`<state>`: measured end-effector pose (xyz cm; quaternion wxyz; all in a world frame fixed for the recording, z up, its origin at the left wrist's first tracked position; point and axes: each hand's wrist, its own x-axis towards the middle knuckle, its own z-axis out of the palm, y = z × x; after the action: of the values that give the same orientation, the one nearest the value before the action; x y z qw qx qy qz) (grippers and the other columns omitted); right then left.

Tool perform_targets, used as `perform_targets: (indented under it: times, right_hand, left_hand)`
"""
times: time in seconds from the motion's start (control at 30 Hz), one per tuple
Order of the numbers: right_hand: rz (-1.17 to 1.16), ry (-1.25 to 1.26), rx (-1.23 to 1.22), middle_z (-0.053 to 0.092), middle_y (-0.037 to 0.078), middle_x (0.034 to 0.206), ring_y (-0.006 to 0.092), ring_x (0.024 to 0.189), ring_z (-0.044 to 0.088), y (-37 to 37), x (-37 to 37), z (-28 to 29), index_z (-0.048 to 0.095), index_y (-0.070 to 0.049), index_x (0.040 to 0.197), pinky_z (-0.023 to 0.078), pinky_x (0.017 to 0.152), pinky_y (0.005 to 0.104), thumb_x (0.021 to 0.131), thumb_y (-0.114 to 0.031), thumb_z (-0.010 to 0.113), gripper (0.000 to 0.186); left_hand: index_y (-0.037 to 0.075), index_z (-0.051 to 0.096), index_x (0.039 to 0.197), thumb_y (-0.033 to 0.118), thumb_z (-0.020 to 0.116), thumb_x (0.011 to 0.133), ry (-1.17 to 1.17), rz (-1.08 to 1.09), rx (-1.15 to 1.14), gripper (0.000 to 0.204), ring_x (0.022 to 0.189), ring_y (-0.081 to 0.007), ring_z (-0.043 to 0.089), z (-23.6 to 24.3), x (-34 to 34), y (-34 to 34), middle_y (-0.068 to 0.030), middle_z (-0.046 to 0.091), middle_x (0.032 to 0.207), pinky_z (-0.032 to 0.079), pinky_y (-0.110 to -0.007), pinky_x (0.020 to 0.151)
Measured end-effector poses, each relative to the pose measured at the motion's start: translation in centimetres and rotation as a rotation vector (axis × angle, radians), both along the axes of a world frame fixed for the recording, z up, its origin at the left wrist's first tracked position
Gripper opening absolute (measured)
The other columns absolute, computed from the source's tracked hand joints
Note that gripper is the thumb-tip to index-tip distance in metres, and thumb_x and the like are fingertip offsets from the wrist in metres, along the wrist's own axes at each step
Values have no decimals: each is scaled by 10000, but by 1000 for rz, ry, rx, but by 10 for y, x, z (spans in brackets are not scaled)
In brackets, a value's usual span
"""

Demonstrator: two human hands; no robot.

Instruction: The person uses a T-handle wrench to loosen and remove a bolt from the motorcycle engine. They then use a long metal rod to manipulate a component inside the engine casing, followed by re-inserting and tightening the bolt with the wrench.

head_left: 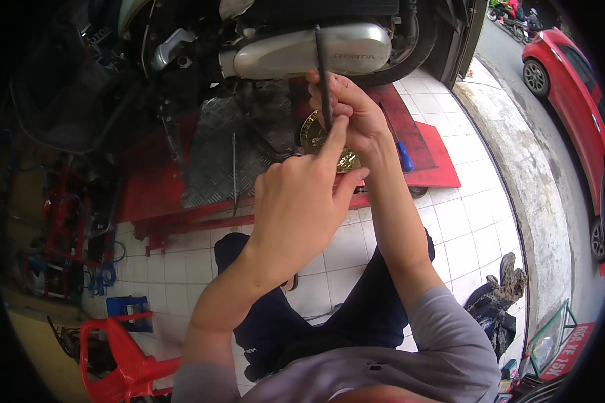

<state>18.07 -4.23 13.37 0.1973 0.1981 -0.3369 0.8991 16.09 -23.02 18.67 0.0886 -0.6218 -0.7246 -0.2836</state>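
From my remote seat, I see the right hand (357, 111) gripping a black rod (320, 57) below a motorbike (302, 55), the left hand (299, 195), its grip unclear to me, at the rod's lower end, partly hiding a gold disc (310, 136).

Motorbike workshop; scooter (286, 54) on a red platform (440, 158); blue-handled screwdriver (405, 158) lying there.

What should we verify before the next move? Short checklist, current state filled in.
1. Black rod held in right hand: ok.
2. Its upper end apart from the silver cover: cannot tell; they overlap in this view.
3. Left hand empty: cannot tell; its underside is hidden.
4. Gold round piece in full view: not ok; partly covered.
5. Blue-handled screwdriver lying on red platform: ok.
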Motion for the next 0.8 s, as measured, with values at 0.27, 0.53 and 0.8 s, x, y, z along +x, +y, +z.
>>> perform_targets:
  times: [0.27, 0.53, 0.8]
  right_hand:
    - [-28, 14, -30, 515, 2, 720, 4, 527, 378, 3, -13, -2, 568, 29, 1066, 295, 443, 143, 944, -173, 600, 238]
    - [-57, -15, -60, 512, -13, 702, 7, 517, 389, 7, -12, 5, 569, 29, 1069, 296, 431, 152, 935, -166, 610, 241]
    - [-66, 17, -111, 521, 8, 727, 15, 528, 393, 6, -15, 4, 566, 42, 1087, 304, 438, 150, 939, -152, 604, 248]
  left_hand:
    - [-71, 353, 1394, 208, 697, 835, -48, -91, 5, 713, 453, -278, 567, 5, 0, 3, -120, 547, 517, 454, -345, 502]
    - [-76, 281, 1427, 206, 709, 827, -136, -188, 87, 789, 439, -234, 556, 8, -5, 7, -113, 582, 551, 448, -356, 494]
    - [-111, 369, 1366, 198, 701, 831, -234, -45, 119, 702, 415, -260, 536, 16, 0, 6, -121, 558, 535, 472, -325, 530]
